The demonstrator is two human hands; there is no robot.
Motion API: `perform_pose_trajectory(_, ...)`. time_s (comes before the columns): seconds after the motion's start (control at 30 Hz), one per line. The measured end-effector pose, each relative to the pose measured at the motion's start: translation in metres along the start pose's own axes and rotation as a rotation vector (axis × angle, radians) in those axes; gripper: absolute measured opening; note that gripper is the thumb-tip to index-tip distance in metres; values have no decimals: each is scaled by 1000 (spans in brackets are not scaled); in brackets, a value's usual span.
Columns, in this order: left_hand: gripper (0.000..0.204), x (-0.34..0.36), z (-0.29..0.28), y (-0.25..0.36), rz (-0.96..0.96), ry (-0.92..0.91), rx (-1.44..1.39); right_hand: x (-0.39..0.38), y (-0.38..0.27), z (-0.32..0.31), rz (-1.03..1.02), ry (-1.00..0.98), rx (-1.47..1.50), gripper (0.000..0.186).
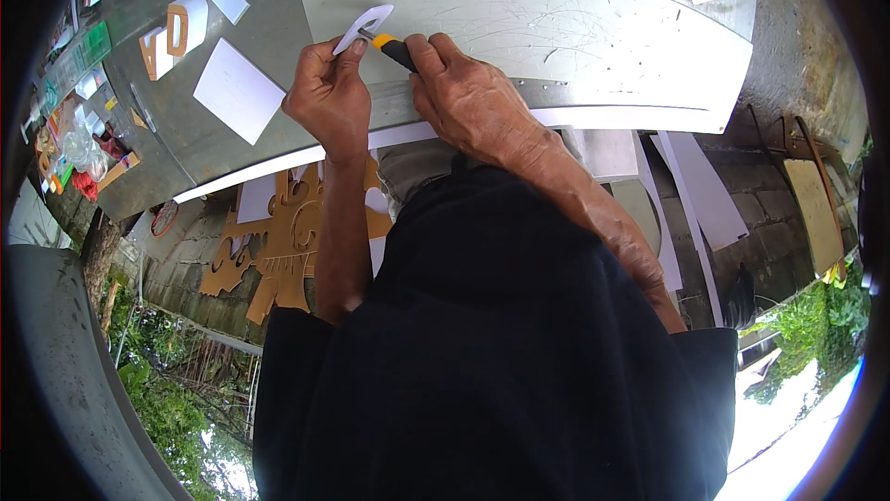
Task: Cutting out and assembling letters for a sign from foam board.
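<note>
One thin, curved white piece (378,13) is pinched between thumb and fingers of the left hand (331,98), its long axis slanting up-right beyond the fingertips. Right of these, a black-and-yellow tool (397,51) is grasped by the right hand (477,98), its tip pointed up-left at the piece.

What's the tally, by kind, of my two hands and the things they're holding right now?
Hands, left hand and right hand: 2
Tools, one yellow-and-black handled tool in the right: 1
White pieces, one curved white piece in the left: 1
Total: 4
</note>
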State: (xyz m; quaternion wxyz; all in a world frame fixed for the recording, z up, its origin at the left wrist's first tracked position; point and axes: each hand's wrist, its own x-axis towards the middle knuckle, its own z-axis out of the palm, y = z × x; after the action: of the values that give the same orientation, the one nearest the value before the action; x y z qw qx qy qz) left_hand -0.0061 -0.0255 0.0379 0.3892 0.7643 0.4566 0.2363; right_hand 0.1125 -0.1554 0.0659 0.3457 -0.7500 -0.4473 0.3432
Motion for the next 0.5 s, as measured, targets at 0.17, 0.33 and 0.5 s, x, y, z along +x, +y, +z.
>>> perform_pose_trajectory(0.17, 9, 0, 0, -1, 12, 8, 10, 3, 1, -2, 5, -25, -18, 27)
perform_pose_trajectory(0.33, 9, 0, 0, 0, -8, 4, 10, 4, 2, 0, -9, -6, -41, 27)
perform_pose_trajectory(0.5, 9, -1, 1, 1, 5, 4, 5, 1, 1, -1, 13, -15, -60, 36)
